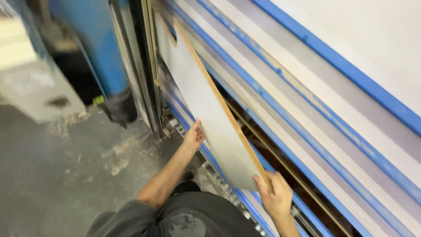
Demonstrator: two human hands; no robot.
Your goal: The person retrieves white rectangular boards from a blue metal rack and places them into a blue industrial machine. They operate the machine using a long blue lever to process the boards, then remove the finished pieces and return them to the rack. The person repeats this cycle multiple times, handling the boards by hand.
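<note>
A long grey laminated board [206, 101] with a brown raw edge stands tilted against the blue-and-grey machine frame [280, 101]. My left hand [194, 135] presses flat on the board's lower long edge, fingers against its grey face. My right hand [274, 193] grips the board's near end, fingers curled over the brown edge. The far end of the board reaches toward a vertical metal post.
A blue column [98, 48] with a black base stands on the dusty concrete floor [57, 175] at left, sawdust scattered around it. A roller track [219, 182] runs along the machine's bottom rail. A pale block [30, 83] sits at far left.
</note>
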